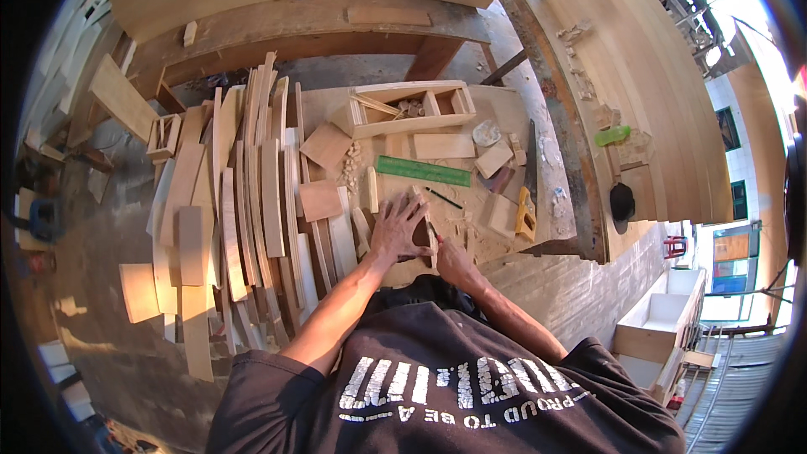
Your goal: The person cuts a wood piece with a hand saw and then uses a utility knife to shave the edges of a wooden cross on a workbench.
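My left hand (pixel 398 230), fingers bent, presses on a small wooden piece (pixel 428 234) near the bench's front edge. My right hand (pixel 455 266) is closed on a small red-handled tool (pixel 440 240) beside that piece; its blade is too small to make out. Just beyond them on the worktop (pixel 504 105) lie a pencil (pixel 443 197), a green ruler (pixel 424 171) and thin shavings. To the right are a yellow-handled saw (pixel 526 214) and small wood blocks (pixel 503 214). A narrow wood strip (pixel 372 189) lies left of my fingers.
Stacked boards and strips (pixel 193 227) crowd the left side. A divided wooden box (pixel 410 108) sits at the back. Large panels (pixel 647 92) stand along the right, with a dark cap (pixel 621 202) and green bottle (pixel 612 136) near them. White cabinets (pixel 656 311) are at lower right.
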A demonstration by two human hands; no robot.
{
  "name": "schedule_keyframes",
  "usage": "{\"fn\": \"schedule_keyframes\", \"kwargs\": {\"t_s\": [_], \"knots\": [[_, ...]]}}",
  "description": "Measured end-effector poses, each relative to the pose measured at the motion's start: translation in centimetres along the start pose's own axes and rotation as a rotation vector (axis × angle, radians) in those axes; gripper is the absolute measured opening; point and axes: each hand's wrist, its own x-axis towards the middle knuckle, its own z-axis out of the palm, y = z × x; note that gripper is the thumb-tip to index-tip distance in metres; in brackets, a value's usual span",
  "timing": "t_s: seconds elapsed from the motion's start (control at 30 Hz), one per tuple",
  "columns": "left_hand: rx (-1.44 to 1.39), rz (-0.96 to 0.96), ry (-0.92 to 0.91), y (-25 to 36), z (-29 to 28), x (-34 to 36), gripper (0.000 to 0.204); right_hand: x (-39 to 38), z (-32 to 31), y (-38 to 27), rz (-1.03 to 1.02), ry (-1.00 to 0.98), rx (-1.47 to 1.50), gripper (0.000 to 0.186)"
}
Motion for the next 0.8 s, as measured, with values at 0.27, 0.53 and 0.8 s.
{"fn": "schedule_keyframes", "kwargs": {"t_s": [0.27, 0.53, 0.8], "knots": [[-0.035, -0.077, 0.018, 0.2, 1.1, -0.3, 0.107, 3.9, -5.2, -2.0, 0.073, -0.294, -0.018, 0.026], [-0.062, -0.085, 0.017, 0.3, 0.9, -0.3, 0.107, 1.0, -5.4, -4.9, 0.217, -0.125, 0.167, 0.028], [-0.056, -0.043, 0.083, -0.2, 2.1, -0.4, 0.112, 1.8, -4.0, -1.8, -0.044, -0.17, -0.013, 0.022]]}}
